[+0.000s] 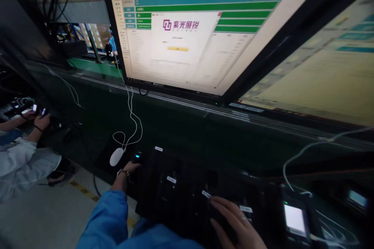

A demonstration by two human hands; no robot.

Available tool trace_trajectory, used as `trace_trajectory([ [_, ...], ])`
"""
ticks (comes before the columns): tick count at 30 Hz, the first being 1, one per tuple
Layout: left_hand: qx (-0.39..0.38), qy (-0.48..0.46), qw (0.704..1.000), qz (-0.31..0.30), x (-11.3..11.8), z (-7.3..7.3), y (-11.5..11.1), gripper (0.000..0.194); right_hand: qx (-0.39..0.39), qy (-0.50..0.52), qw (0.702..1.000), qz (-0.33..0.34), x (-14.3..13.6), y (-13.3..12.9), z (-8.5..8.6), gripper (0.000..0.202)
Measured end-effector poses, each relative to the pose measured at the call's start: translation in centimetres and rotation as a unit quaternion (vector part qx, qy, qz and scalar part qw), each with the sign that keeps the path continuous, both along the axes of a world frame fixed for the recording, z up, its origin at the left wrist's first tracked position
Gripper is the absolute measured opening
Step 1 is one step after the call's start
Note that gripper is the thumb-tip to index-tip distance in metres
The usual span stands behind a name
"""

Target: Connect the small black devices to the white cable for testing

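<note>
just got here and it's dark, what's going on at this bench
A person in a blue sleeve works at a dark fixture below a large monitor that shows a white dialog box. The left hand rests on the fixture's left end, beside a white mouse. The right hand lies flat on the fixture's front. A small lit device sits to the right. At far left, another person's hands hold something small.

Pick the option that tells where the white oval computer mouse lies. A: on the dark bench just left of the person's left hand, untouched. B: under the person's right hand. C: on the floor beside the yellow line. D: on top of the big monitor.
A: the white oval computer mouse lies on the dark bench, just left of the left hand, with no hand on it.
</note>
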State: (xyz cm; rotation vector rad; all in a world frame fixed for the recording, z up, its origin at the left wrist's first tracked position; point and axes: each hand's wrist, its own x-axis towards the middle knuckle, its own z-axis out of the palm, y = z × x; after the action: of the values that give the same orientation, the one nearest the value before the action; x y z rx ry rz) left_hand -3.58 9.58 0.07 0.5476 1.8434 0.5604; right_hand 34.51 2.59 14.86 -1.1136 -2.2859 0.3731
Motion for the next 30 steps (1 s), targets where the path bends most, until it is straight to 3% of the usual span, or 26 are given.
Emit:
trace_trajectory([
  [2,0.031,0.003,0.999,0.033,0.0,2.5,-1.6,0.009,-0.037,-0.002,0.999,0.023,-1.3,0.5,0.3,0.028],
  [5,0.107,0.004,0.991,0.084,0.8,8.1,-6.4,0.028,-0.067,0.010,0.997,0.045,-2.5,1.1,0.7,0.029],
  [8,0.197,-0.075,0.967,0.142,3.4,14.0,-11.7,0.082,-0.084,0.042,0.994,0.055,-2.7,1.2,0.8,0.029],
  [10,0.199,-0.096,0.971,0.090,6.2,17.0,-14.1,0.089,-0.093,0.070,0.991,0.061,-2.4,1.1,0.7,0.028],
  [12,0.163,-0.100,0.981,0.025,9.3,18.6,-15.3,0.085,-0.092,0.096,0.988,0.072,-2.0,1.1,0.7,0.028],
  [15,0.130,-0.038,0.991,-0.016,13.3,19.0,-15.6,0.078,-0.085,0.124,0.984,0.100,-1.2,1.0,0.8,0.027],
  [18,0.108,0.017,0.994,0.000,15.6,18.8,-15.5,0.078,-0.084,0.149,0.977,0.125,-0.4,0.9,1.1,0.027],
  [30,0.089,0.090,0.992,0.001,17.9,18.7,-16.0,0.078,-0.130,0.171,0.963,0.160,0.8,0.9,1.6,0.026],
])
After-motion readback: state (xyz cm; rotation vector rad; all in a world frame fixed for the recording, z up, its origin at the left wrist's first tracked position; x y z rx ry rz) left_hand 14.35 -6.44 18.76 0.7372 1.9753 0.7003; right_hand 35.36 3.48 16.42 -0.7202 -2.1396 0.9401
